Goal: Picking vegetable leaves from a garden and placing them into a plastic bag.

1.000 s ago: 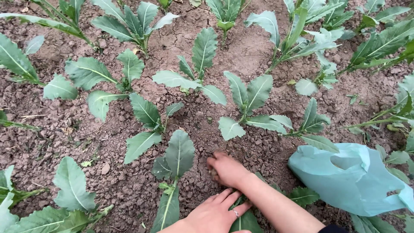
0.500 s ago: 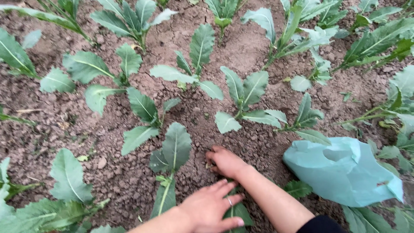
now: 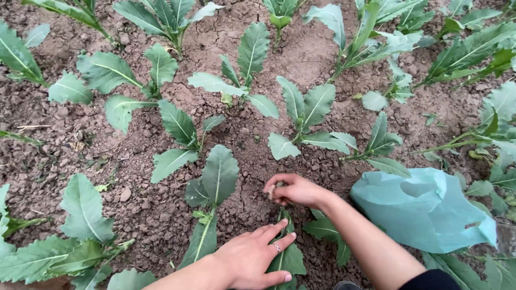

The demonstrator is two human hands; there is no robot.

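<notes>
My right hand [image 3: 296, 190] reaches in from the lower right, its fingers curled down to the brown soil [image 3: 134, 177]. A small pale stub [image 3: 271, 191] is pinched between its fingertips. Just below it grows a low green seedling [image 3: 322, 228]. My left hand [image 3: 252, 260], with a ring on one finger, lies flat with fingers apart on that seedling's lower leaves [image 3: 287, 260]. A taller seedling [image 3: 215, 177] stands just left of both hands.
A crumpled pale blue-green plastic bag [image 3: 424, 209] lies on the ground right of my right forearm. Rows of young broad-leaved plants [image 3: 303, 113] fill the bed on every side, with cracked, lumpy soil between them.
My right hand has gone from lying spread on the soil to curled with fingertips pinched. My left hand has slid forward onto the seedling's leaves.
</notes>
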